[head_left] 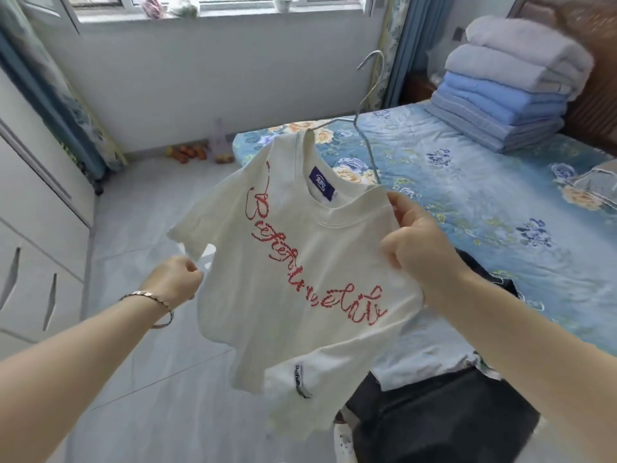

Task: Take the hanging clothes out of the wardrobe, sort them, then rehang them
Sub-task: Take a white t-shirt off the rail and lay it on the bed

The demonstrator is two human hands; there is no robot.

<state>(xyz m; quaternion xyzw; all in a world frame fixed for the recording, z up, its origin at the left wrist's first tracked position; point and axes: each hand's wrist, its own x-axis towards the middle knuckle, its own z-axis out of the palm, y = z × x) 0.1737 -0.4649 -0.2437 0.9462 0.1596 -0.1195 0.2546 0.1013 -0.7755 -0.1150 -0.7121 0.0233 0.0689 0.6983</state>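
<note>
Stretching between both hands, left hand (175,279), right hand (417,243), white T-shirt (283,289)

Floral bed (467,182) — folded blankets (507,88), dark clothes (444,419)

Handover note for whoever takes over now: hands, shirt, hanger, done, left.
Left hand grips the T-shirt by its sleeve side. Right hand pinches its shoulder near the collar.
Hanger sits in the neck hole, hook up. The T-shirt is held in the air beside the bed; dark clothes lie on the bed's edge.
Done: T-shirt out of the wardrobe.
Left: probably seat the hanger, rehang, then the dark clothes.
</note>
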